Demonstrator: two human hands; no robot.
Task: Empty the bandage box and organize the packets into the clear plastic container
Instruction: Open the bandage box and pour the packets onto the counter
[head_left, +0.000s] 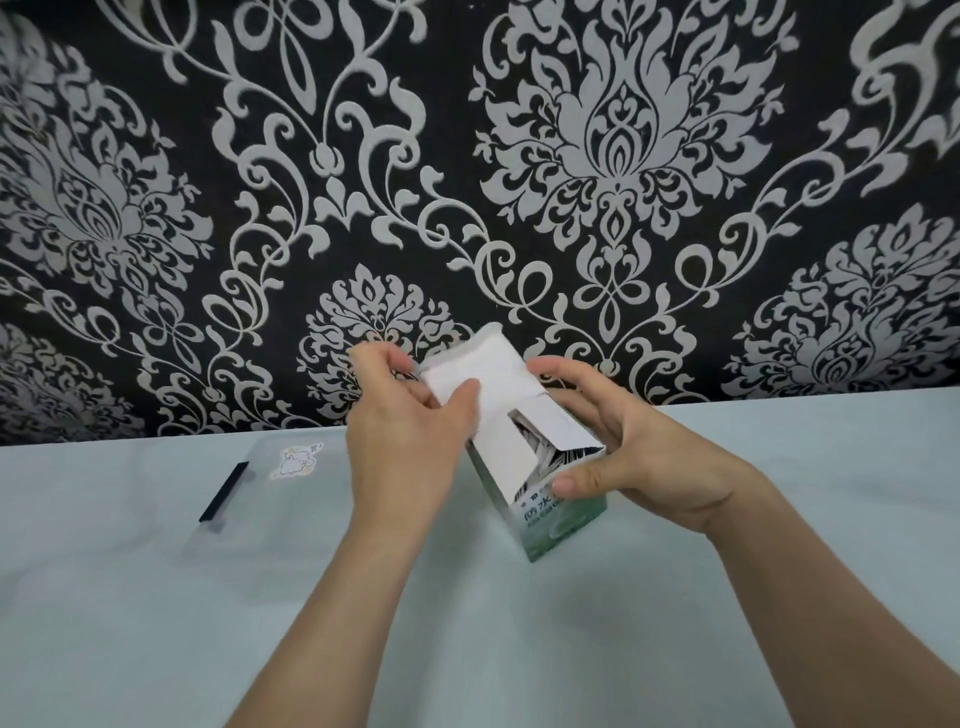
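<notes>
Now you hold the bandage box (545, 499) open over the pale table (571, 623).
Your left hand (405, 441) pinches its white cardboard flap (478, 364); your right hand (623, 447) clamps the green-and-white body, printed "防水". Left of the box lies the clear plastic container (249, 488), black-edged, stickered.

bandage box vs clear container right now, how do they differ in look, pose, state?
1. The bandage box is opaque white and green card; the clear plastic container is see-through, with a dark strip and a sticker.
2. The box is held tilted by the left hand and right hand; the container lies untouched on the table.
3. The box's flap is open, with packets showing inside; the container shows none.
</notes>
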